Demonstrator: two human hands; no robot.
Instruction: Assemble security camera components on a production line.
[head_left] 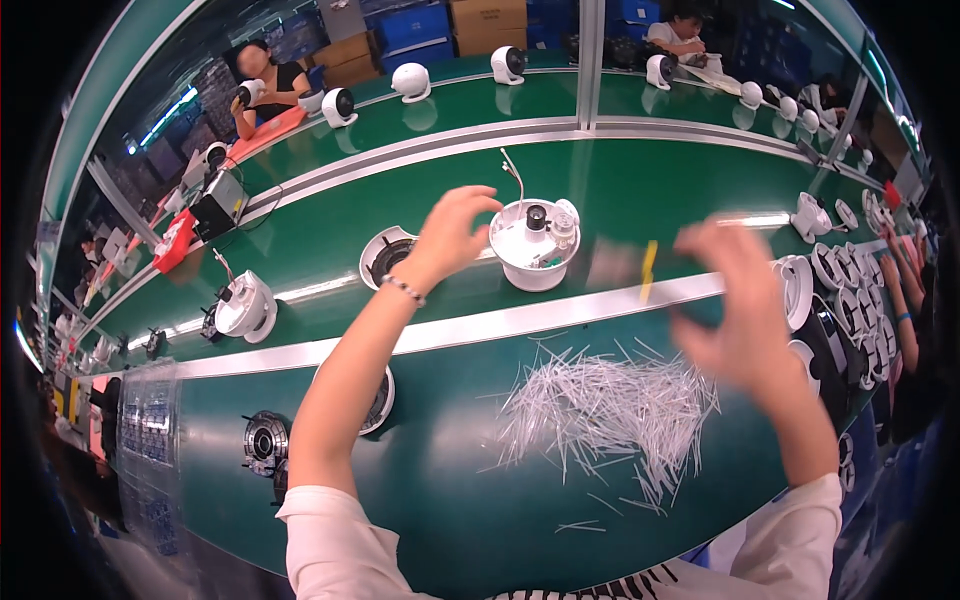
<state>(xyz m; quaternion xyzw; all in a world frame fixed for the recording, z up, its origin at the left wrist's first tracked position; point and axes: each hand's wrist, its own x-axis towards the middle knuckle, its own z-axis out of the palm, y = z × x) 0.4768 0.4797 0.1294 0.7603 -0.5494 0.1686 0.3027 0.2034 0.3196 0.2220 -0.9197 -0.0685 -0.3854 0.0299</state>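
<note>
Reaching up toward the middle of the frame, the left hand (pixel 452 232) hangs with fingers spread and curled, empty, just beside the white round housing (pixel 535 245) that sits on the green bench (pixel 440 480) at centre — not clearly touching it. The right hand (pixel 735 300), blurred at centre right, is also raised with fingers apart and holds nothing that can be made out. Below both hands, at lower centre, lies a loose heap of thin white sticks (pixel 600 410) — well apart from the housing.
</note>
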